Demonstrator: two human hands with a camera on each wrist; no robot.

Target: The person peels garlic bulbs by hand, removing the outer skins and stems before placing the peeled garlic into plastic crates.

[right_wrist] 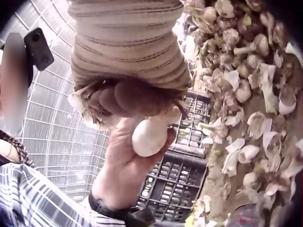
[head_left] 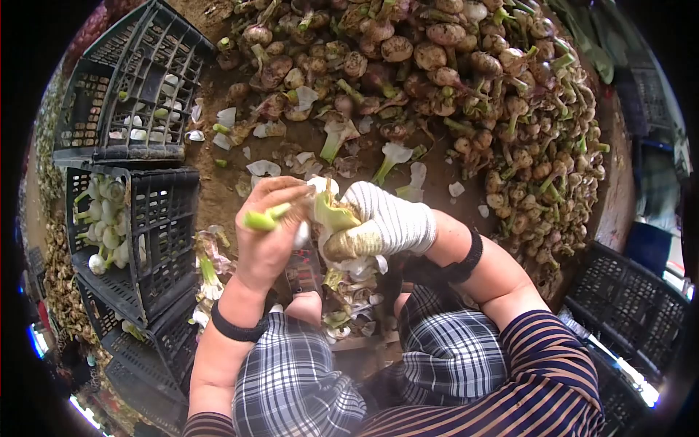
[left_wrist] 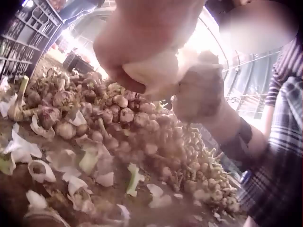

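Observation:
Both hands meet in front of the knees in the head view. The bare left hand [head_left: 267, 229] has its fingers curled round a white garlic bulb [right_wrist: 149, 137], whose green stem [head_left: 263, 219] sticks out by the palm. A striped, soiled glove covers the right hand [head_left: 382, 222], which grips loose garlic skin and leaf [head_left: 335, 214] beside the bulb. In the right wrist view the gloved fingers [right_wrist: 124, 98] are curled just above the bulb. The left wrist view is blurred where the hands meet.
A large heap of unpeeled garlic [head_left: 444, 65] spreads across the back and right. Black crates [head_left: 162, 233] stand at the left, some holding white bulbs [head_left: 109, 218]. Peeled skins [head_left: 263, 168] litter the ground. Another black crate [head_left: 626, 306] lies at the right.

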